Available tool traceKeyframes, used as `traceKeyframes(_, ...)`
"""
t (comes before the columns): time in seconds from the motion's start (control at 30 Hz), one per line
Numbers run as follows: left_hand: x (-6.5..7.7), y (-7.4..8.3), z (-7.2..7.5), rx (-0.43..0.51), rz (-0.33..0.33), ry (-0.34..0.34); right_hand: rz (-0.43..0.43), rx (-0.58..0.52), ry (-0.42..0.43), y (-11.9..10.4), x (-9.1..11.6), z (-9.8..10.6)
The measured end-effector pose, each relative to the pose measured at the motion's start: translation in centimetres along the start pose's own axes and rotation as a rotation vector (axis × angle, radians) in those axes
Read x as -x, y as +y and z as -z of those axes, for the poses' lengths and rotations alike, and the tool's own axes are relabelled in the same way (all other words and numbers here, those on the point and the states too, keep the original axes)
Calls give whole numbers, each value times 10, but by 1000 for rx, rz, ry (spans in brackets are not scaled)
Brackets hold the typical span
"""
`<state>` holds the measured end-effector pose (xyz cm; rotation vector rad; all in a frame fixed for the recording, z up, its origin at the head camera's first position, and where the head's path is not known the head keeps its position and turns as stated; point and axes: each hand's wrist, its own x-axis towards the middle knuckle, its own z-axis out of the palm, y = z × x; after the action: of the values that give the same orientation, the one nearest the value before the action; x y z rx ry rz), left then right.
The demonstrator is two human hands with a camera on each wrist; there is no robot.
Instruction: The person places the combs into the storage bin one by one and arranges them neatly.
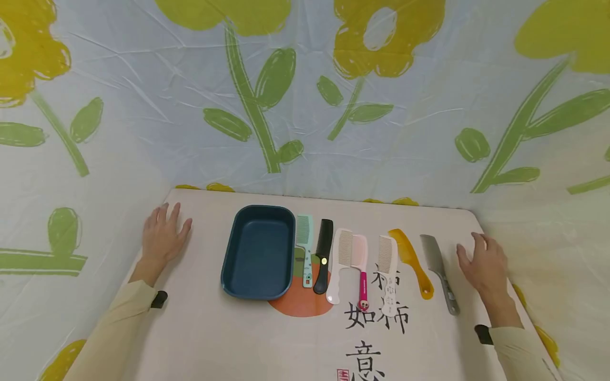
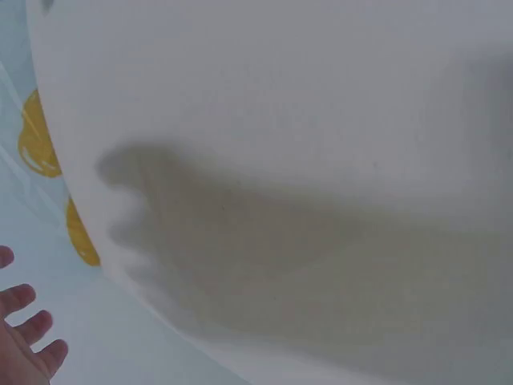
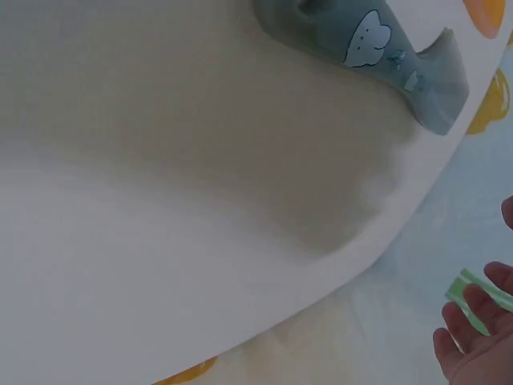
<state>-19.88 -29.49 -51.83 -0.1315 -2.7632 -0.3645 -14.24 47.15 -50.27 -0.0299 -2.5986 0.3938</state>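
Observation:
My left hand (image 1: 163, 238) is at the table's left edge, fingers spread and holding nothing; its fingertips (image 2: 36, 327) show in the left wrist view. My right hand (image 1: 487, 263) is at the right edge, likewise loose and bare. Nearest to it lies a grey comb (image 1: 439, 262), whose handle (image 3: 377, 48) bears a white cartoon figure in the right wrist view. Leftward from there lie a yellow comb (image 1: 413, 259), a white comb (image 1: 388, 259), a pink comb with a magenta handle (image 1: 363, 280), another white comb (image 1: 335, 280), a black comb (image 1: 324, 241) and a mint comb (image 1: 304, 230).
A dark blue rectangular tray (image 1: 257, 288) stands left of the combs, close to the mint one. Beneath everything is a pale tablecloth (image 1: 200, 333) with black characters and an orange print. A flower-patterned curtain (image 1: 305, 121) surrounds the table's back and sides.

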Motion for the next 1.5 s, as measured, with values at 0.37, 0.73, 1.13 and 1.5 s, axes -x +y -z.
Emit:
traceKeyframes(0.37, 5, 26, -4, 94, 64, 40, 61, -55, 99, -10, 4, 2)
traceKeyframes(0.73, 11, 59, -5, 263, 172, -66, -28, -78, -17, -27, 8, 11)
traceKeyframes(1.13, 25, 93, -3, 472, 263, -103, -46, -147, -55, -50, 12, 11)
traceKeyframes(1.5, 41, 119, -6, 671, 328, -144, -17, -218, -50, -76, 16, 9)
